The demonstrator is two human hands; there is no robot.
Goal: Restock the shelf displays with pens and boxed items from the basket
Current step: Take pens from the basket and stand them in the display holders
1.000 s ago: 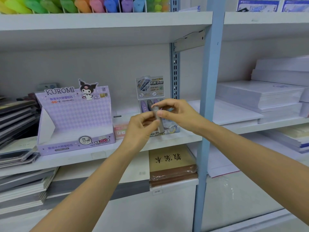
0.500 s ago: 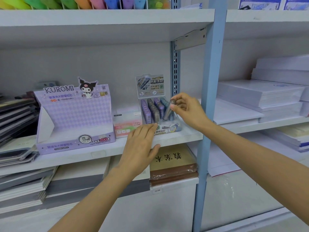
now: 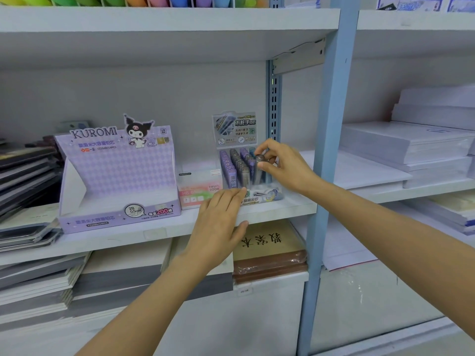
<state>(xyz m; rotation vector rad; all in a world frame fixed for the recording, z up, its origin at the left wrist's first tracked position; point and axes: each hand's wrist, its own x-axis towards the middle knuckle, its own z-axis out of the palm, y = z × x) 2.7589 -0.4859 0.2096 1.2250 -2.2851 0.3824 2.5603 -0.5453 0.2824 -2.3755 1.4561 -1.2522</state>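
A small display box (image 3: 262, 196) of pencil-lead tubes stands on the middle shelf (image 3: 164, 233), with a printed header card behind several purple and grey tubes. My right hand (image 3: 280, 167) pinches the cap of a grey tube (image 3: 259, 165) standing upright at the right side of that box. My left hand (image 3: 221, 222) lies flat with straight fingers on the shelf edge, its fingertips touching the front of the display box. The basket is not in view.
A purple Kuromi display carton (image 3: 115, 181) stands left of a small pink Fruit Soda box (image 3: 200, 188). Dark notebooks (image 3: 23, 173) are stacked at far left, white paper reams (image 3: 411, 142) at right. A blue upright post (image 3: 326, 160) divides the shelves. Brown-wrapped books (image 3: 267, 255) lie below.
A second ago both hands held the tube in front of the box. My right hand has since carried it into the box's right side, and my left hand dropped to the shelf edge.
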